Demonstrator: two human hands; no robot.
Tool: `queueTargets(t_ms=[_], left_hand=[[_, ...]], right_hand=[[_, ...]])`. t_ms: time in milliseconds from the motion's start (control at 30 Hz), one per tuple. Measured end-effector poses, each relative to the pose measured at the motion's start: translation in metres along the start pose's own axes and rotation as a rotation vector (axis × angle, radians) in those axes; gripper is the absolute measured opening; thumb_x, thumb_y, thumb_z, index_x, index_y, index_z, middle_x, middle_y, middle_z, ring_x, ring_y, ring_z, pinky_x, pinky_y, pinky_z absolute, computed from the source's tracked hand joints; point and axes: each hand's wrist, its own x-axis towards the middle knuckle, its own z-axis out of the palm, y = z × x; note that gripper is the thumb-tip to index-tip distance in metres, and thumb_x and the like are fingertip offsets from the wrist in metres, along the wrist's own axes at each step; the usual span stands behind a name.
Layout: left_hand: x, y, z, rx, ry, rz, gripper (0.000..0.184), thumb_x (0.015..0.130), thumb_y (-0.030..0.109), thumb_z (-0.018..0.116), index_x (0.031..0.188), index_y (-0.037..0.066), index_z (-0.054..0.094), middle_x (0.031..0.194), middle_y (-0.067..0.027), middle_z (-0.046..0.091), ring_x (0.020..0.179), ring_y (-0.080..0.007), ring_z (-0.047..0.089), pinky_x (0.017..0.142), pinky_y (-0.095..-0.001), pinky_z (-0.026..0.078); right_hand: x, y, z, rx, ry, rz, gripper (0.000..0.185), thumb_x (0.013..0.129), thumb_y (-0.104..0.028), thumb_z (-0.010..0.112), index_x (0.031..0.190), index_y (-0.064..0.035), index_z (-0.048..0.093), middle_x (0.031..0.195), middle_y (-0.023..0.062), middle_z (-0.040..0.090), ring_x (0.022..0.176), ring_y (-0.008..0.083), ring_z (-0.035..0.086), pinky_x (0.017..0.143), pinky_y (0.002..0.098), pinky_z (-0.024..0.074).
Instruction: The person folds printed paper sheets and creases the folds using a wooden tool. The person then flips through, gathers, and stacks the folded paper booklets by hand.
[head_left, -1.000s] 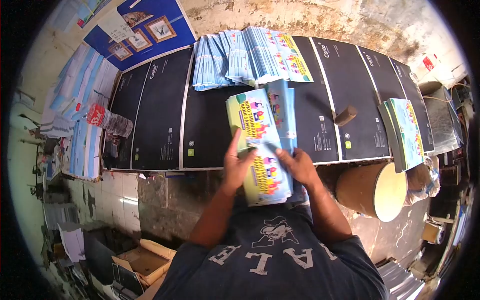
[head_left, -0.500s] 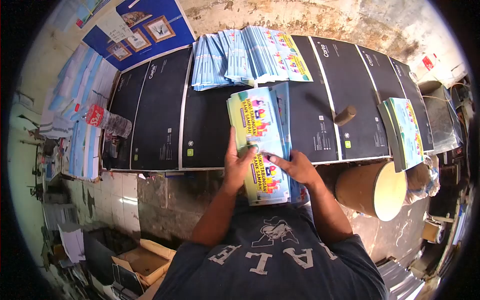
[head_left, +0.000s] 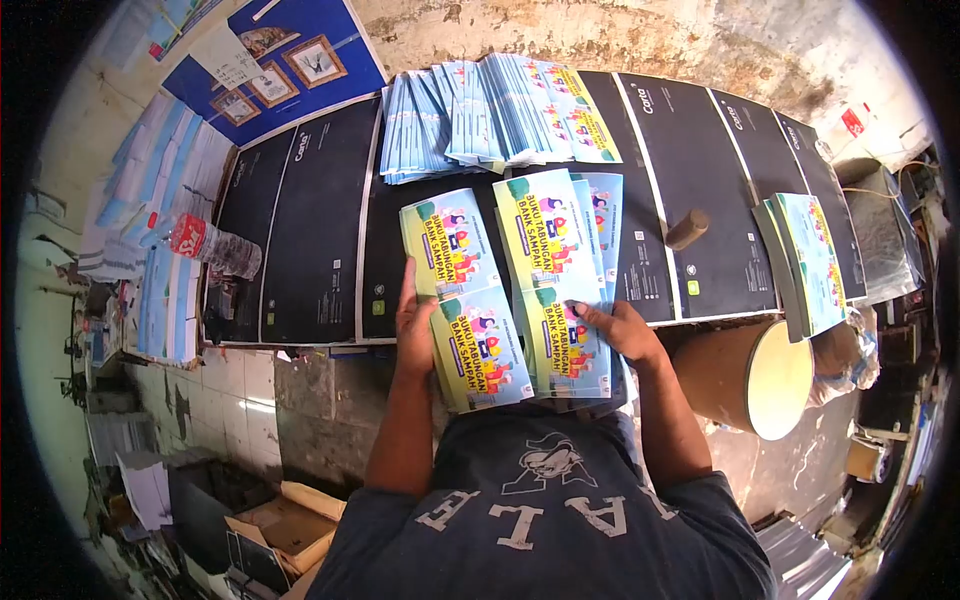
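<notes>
Printed booklet sheets with yellow and blue covers are in both hands. My left hand (head_left: 416,325) grips the left edge of one stack (head_left: 465,300), its thumb on top and the fingers hidden underneath. To the right, my right hand (head_left: 622,330) is closed on the right edge of a second stack (head_left: 556,280), with its thumb lying on the cover. More sheets stick out askew beneath this second stack. A narrow gap separates the two stacks at the top, and they come close together lower down.
Fanned booklets (head_left: 500,110) lie at the back of the black table (head_left: 320,230). A brown cylinder (head_left: 687,230) stands right of centre; another stack (head_left: 808,265) overhangs the right front edge. A bottle (head_left: 215,245) lies left, near piled paper. A round drum (head_left: 750,380) is below the table.
The single pile between my hands has parted into two stacks. My left hand has moved left with one, and my right hand has shifted slightly right with the other.
</notes>
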Motion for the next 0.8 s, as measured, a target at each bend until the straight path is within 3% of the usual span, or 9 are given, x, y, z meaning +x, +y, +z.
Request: queueTargets(t_ms=[133, 200, 233, 267, 433, 533, 667, 700, 800], left_hand=[[-0.003, -0.020, 0.012, 0.036, -0.034, 0.015, 0.073, 0.092, -0.004, 0.048, 0.158, 0.005, 0.018, 0.145, -0.0141, 0.050, 0.123, -0.0187, 0.055, 0.104, -0.0332, 0.045], [-0.003, -0.032, 0.020, 0.098, -0.002, 0.108, 0.073, 0.094, -0.006, 0.049, 0.158, 0.005, 0.018, 0.144, -0.0128, 0.050, 0.124, -0.0175, 0.054, 0.105, -0.0328, 0.044], [-0.003, -0.034, 0.020, 0.101, 0.007, 0.096, 0.072, 0.095, -0.008, 0.050, 0.159, 0.007, 0.019, 0.145, -0.0118, 0.049, 0.125, -0.0166, 0.053, 0.105, -0.0327, 0.044], [-0.003, -0.035, 0.019, 0.100, 0.007, 0.097, 0.072, 0.095, -0.008, 0.050, 0.159, 0.007, 0.019, 0.145, -0.0118, 0.049, 0.125, -0.0166, 0.053, 0.105, -0.0327, 0.044], [-0.002, -0.027, 0.018, 0.132, 0.015, 0.069, 0.073, 0.095, -0.008, 0.049, 0.159, 0.010, 0.020, 0.144, -0.0114, 0.050, 0.122, -0.0165, 0.055, 0.103, -0.0314, 0.045], [0.003, -0.038, 0.016, 0.259, -0.026, 0.087, 0.075, 0.093, -0.009, 0.051, 0.159, 0.011, 0.020, 0.145, -0.0107, 0.050, 0.122, -0.0152, 0.054, 0.102, -0.0299, 0.044], [0.005, -0.045, 0.021, 0.239, -0.047, 0.055, 0.075, 0.093, -0.009, 0.052, 0.159, 0.008, 0.019, 0.143, -0.0112, 0.051, 0.122, -0.0155, 0.054, 0.102, -0.0310, 0.045], [0.006, -0.042, 0.024, 0.249, -0.053, 0.045, 0.076, 0.093, -0.009, 0.054, 0.159, 0.007, 0.019, 0.143, -0.0115, 0.051, 0.122, -0.0157, 0.053, 0.102, -0.0315, 0.045], [0.005, -0.035, 0.036, 0.286, -0.046, 0.015, 0.076, 0.093, -0.006, 0.058, 0.158, 0.005, 0.019, 0.143, -0.0124, 0.050, 0.124, -0.0165, 0.053, 0.103, -0.0322, 0.045]], right_hand=[[0.012, 0.013, 0.016, -0.354, 0.104, -0.185, 0.042, 0.094, -0.032, 0.067, 0.118, 0.0027, 0.066, 0.103, 0.0166, 0.073, 0.101, 0.0324, 0.067, 0.090, 0.0394, 0.0512], [0.020, 0.030, 0.021, -0.827, 0.249, -0.485, 0.054, 0.090, -0.031, 0.073, 0.126, 0.0065, 0.058, 0.117, 0.0213, 0.065, 0.126, 0.0364, 0.051, 0.100, 0.0447, 0.0446], [0.019, 0.030, 0.025, -0.681, 0.271, -0.279, 0.077, 0.085, -0.034, 0.077, 0.140, 0.0065, 0.043, 0.135, 0.0278, 0.049, 0.136, 0.0442, 0.034, 0.107, 0.0480, 0.0386], [0.018, 0.031, 0.025, -0.682, 0.271, -0.281, 0.077, 0.085, -0.034, 0.077, 0.140, 0.0065, 0.043, 0.135, 0.0278, 0.049, 0.136, 0.0442, 0.034, 0.107, 0.0480, 0.0386], [0.015, 0.037, 0.039, -0.714, 0.456, -0.549, 0.105, 0.080, -0.039, 0.080, 0.153, 0.0034, 0.018, 0.155, 0.0361, 0.016, 0.143, 0.0526, 0.019, 0.117, 0.0491, 0.0290], [0.020, 0.032, 0.048, -1.219, 0.632, -0.536, 0.103, 0.082, -0.041, 0.077, 0.155, 0.0002, 0.018, 0.157, 0.0352, 0.014, 0.147, 0.0499, 0.014, 0.119, 0.0548, 0.0216], [0.050, 0.046, 0.033, -1.588, 0.427, -0.600, 0.073, 0.095, -0.040, 0.058, 0.157, -0.0171, 0.028, 0.164, 0.0143, 0.018, 0.153, 0.0378, 0.009, 0.120, 0.0592, 0.0107], [0.044, 0.034, 0.035, -1.477, 0.368, -0.525, 0.058, 0.100, -0.035, 0.049, 0.154, -0.0179, 0.037, 0.165, 0.0072, 0.020, 0.153, 0.0360, 0.009, 0.120, 0.0604, 0.0080], [0.049, 0.027, 0.027, -1.271, 0.275, -0.519, 0.046, 0.102, -0.035, 0.045, 0.141, -0.0138, 0.055, 0.165, 0.0078, 0.021, 0.153, 0.0359, 0.008, 0.119, 0.0634, 0.0040]])
